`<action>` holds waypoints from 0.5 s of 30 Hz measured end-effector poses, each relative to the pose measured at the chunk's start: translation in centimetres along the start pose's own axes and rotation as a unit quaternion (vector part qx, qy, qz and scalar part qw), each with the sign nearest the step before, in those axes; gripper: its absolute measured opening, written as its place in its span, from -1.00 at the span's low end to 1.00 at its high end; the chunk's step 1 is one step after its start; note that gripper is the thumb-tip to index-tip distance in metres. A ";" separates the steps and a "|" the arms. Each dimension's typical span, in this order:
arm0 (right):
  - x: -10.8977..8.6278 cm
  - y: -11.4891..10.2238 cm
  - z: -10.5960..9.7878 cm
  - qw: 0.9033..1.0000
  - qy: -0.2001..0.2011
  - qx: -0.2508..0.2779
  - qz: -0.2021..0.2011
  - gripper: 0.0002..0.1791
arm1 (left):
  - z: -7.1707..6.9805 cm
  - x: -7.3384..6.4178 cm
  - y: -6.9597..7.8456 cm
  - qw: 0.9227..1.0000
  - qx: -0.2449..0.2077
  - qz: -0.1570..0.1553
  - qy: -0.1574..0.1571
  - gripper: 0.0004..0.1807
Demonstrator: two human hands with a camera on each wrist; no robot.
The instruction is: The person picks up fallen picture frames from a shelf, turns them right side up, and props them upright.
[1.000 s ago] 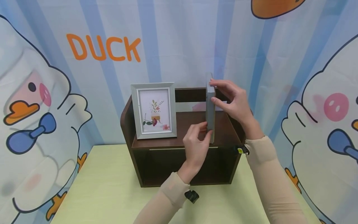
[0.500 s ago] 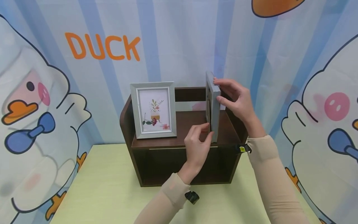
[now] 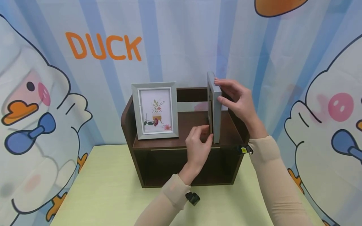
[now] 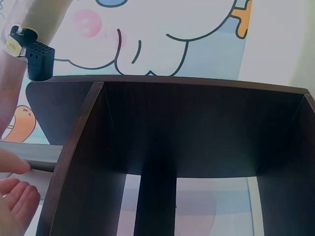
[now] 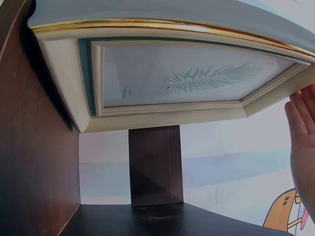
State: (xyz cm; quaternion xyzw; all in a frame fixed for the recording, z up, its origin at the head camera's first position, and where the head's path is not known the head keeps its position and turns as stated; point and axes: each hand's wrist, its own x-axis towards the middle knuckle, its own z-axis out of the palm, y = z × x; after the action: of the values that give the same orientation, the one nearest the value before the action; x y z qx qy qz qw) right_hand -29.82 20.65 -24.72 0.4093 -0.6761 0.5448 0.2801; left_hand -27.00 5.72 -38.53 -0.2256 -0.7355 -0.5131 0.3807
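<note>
A grey picture frame (image 3: 216, 113) stands upright on the right of the shelf top, nearly edge-on in the head view. Its front, with gold trim and a pale leaf print, shows in the right wrist view as a frame (image 5: 197, 78). My right hand (image 3: 237, 99) grips its upper part by the near edge, thumb low and fingers at the top. Low on the frame's back side, my left hand (image 3: 198, 142) pinches with thumb and fingers curled; the exact contact is partly hidden. On the left of the shelf top stands another picture frame (image 3: 155, 110) with a plant print.
Both frames rest on a dark brown two-level shelf (image 3: 185, 143) with raised side panels and a back rail. Below is an open compartment (image 3: 169, 166). The shelf sits on a pale yellow table (image 3: 113, 194) before a duck-print curtain (image 3: 186, 40).
The right-hand frame has turned so that more of its back faces left, then shifted slightly left again. Both hands have moved a little with it. The left-hand frame stays put.
</note>
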 end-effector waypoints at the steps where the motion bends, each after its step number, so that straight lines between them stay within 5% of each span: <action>1: 0.0 -0.2 0.1 1.000 0.001 -0.002 0.002 -0.57 | 0.0 0.0 0.0 1.000 0.000 -0.003 -0.002 -0.76; 15: 0.1 -0.4 0.3 1.000 -0.006 -0.001 -0.004 -0.57 | -0.5 0.1 -0.6 1.000 0.002 0.002 0.016 -0.83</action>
State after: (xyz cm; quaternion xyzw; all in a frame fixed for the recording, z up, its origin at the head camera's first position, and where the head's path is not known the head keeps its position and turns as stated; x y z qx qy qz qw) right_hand -29.49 20.27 -24.50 0.4152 -0.6767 0.5405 0.2786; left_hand -27.34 5.03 -38.69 -0.2182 -0.7296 -0.5145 0.3941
